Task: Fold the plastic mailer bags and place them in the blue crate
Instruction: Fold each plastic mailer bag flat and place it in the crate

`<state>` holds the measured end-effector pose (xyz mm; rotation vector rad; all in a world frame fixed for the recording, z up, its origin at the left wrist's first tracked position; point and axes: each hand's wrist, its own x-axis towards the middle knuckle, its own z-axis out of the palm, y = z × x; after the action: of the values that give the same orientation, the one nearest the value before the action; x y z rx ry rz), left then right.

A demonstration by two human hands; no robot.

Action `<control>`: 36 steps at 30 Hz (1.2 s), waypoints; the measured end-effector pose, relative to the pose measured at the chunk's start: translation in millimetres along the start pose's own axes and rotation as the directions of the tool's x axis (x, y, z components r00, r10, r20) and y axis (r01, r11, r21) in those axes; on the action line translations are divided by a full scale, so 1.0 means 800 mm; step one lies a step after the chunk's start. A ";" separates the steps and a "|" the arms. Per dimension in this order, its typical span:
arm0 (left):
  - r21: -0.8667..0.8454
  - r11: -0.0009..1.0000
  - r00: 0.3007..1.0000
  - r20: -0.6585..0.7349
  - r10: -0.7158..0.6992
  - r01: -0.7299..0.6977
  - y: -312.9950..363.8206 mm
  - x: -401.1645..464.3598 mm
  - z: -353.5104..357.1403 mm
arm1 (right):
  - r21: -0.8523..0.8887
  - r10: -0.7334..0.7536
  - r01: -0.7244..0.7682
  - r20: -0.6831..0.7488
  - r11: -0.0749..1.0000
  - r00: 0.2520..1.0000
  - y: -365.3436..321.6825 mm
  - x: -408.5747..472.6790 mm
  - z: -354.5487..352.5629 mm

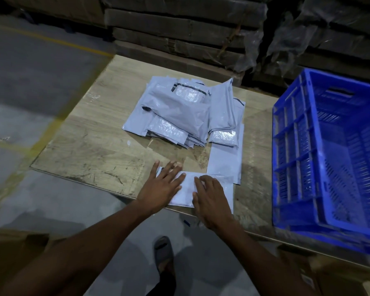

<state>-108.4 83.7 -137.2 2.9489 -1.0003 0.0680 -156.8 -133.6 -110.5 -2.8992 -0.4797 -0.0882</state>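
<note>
From the head camera, the folded mailer bag [188, 189] is a pale grey-white plastic rectangle lying flat at the near edge of the wooden board [90, 142]. The left hand [160, 184] rests on its left part with fingers straight and spread; the right hand [212, 199] presses on its right part, fingers flat and slightly apart. Neither hand grips it. A flat mailer [224, 161] lies just beyond the right hand, touching the folded bag's far right corner. Farther back sits a loose pile of mailer bags [179, 112], well apart from the hands. The blue crate [297, 150] stands on the board's right side, near the right hand. Stacked cardboard [179, 24] lines the back. A sandalled foot [163, 253] shows on the floor below.
</note>
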 end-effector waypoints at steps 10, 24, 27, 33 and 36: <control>-0.068 0.976 0.975 0.102 -0.198 0.206 0.031 -0.012 -0.001 | -0.006 0.083 -0.083 0.113 0.997 0.990 -0.030 -0.005 0.017; -0.099 0.971 0.972 0.108 -0.209 0.219 0.029 -0.012 0.001 | -0.109 0.215 -0.195 0.212 0.975 0.953 0.043 -0.041 0.008; -0.146 0.966 0.975 0.103 -0.198 0.211 0.029 -0.012 0.000 | -0.091 0.207 -0.191 0.232 0.977 0.950 0.046 -0.041 0.008; -0.289 0.925 0.967 0.012 -0.253 0.245 0.007 -0.035 -0.001 | -0.059 0.194 -0.187 0.163 0.981 0.967 -0.002 -0.019 -0.006; -0.181 0.960 0.977 0.021 -0.214 0.214 0.011 -0.045 0.006 | 0.011 0.007 -0.009 0.179 1.000 0.984 -0.053 0.007 0.004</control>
<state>-142.1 98.1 -143.7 2.8659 -0.6422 -0.0286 -165.4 -91.5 -105.4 -2.9108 -0.4960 0.1778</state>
